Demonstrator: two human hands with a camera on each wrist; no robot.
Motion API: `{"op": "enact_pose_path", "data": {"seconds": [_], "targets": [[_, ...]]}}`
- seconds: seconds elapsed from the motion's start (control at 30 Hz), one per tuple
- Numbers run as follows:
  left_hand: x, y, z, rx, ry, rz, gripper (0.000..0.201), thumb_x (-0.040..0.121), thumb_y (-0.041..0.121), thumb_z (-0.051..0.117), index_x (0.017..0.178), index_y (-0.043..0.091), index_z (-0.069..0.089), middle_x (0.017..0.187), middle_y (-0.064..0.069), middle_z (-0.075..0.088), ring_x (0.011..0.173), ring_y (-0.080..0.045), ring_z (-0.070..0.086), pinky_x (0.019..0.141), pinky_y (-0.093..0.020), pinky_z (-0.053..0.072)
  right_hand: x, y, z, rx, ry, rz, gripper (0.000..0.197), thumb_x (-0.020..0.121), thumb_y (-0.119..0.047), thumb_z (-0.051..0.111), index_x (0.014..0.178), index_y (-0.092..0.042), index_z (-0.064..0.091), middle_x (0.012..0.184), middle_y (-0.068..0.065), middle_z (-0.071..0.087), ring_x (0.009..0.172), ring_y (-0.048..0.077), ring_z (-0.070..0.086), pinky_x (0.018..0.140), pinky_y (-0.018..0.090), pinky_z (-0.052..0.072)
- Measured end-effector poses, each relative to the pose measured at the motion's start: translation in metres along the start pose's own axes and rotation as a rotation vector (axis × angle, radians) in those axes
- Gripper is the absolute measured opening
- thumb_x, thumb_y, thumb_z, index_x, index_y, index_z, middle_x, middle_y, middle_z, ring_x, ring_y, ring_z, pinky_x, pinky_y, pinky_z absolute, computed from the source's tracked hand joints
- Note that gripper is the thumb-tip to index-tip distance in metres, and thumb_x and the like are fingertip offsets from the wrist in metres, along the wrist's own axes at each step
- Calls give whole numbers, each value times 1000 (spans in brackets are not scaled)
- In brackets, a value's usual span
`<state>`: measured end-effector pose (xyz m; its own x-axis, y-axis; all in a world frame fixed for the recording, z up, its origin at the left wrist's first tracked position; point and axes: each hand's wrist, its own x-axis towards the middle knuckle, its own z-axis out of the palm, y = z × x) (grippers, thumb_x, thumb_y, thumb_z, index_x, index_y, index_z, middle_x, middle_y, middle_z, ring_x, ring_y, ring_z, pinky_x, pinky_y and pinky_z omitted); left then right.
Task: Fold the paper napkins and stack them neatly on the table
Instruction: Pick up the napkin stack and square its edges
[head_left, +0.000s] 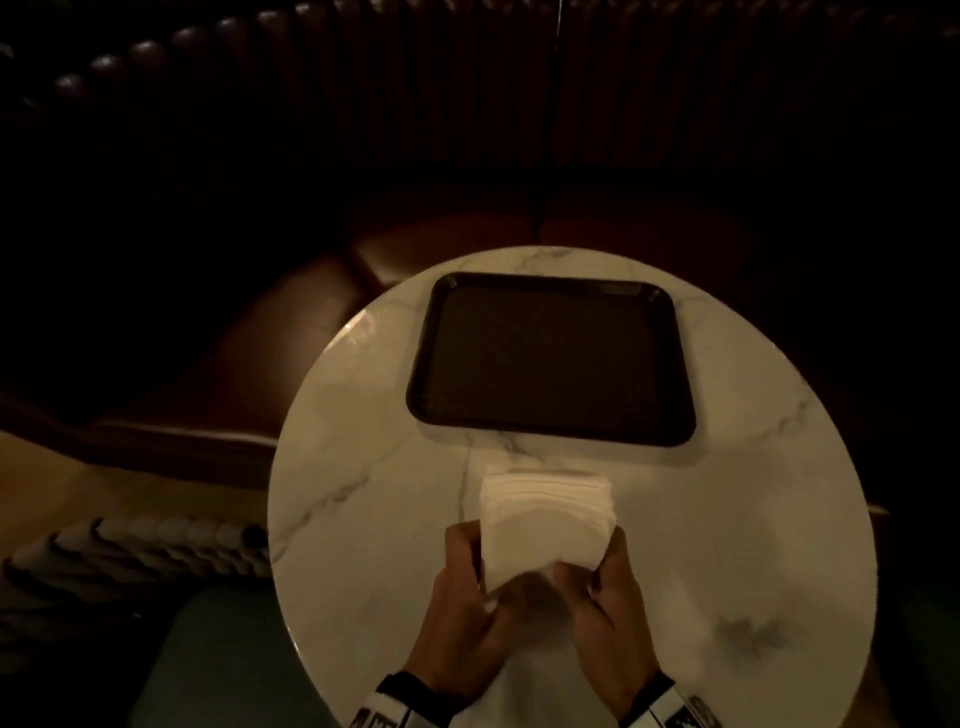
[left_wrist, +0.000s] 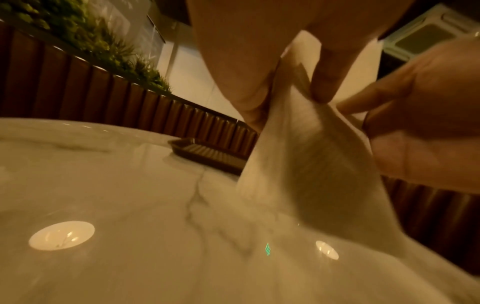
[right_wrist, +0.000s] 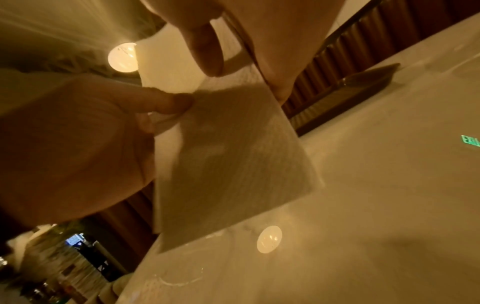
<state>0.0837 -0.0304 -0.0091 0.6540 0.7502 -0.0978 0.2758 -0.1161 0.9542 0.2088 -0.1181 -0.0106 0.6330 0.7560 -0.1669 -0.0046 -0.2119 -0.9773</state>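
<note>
- The left hand sits at the near edge of the round marble bench; its thumb and fingers are pinched on the left side of a single white napkin, as the left wrist view shows.
- That napkin is held up off the bench top between both hands, over the near middle of the bench; its lower edge hangs close to the surface, and whether it touches cannot be told.
- Just behind it, toward the bench centre, a stack of napkins lies flat, its layers slightly fanned at the far edge.
- The right hand pinches the napkin's right side, thumb pressed against the fingers through the paper.
- The dark tray lies on the far half of the bench, apart from the stack.
- Judged from its drape, the paper is very light, soft and limp. It is likely to crease wherever it is squeezed and to tear if pulled hard, so the corners and edges, taken with a light pinch, look the best places to hold.
- The sheets probably slide easily on each other, so the stack could skew at a nudge.
- Green mirrored letters glint in the bench top at the right, seemingly an exit sign's reflection; the napkins show no print.
</note>
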Motion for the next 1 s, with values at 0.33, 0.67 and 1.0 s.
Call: {"op": "enact_pose_path", "data": {"seconds": [0.33,0.67,1.0], "targets": [[22,39,-71,-190,-41,-122,37,86,44,64,114,24,51,106,-1,68,89,-12,69,70,-26,54,19,-63,21,-77,-26,84,51,88,-24,61,127,-34,31,114,-5,62,96,11,64,82,32,56],[129,33,-104,-9,97,-61,50,91,23,62,125,51,38,111,22,58,99,3,58,76,-15,49,123,-72,43,-168,-151,-14,56,85,-9,62,125,-45,44,130,-7,51,117,13,52,96,38,49],[270,-3,-113,272,-180,-171,55,89,18,64,138,32,45,133,7,53,120,-12,50,98,-24,41,263,-49,54,-444,-270,89,67,84,-4,60,142,-27,33,146,-5,31,132,16,36,108,36,38]]}}
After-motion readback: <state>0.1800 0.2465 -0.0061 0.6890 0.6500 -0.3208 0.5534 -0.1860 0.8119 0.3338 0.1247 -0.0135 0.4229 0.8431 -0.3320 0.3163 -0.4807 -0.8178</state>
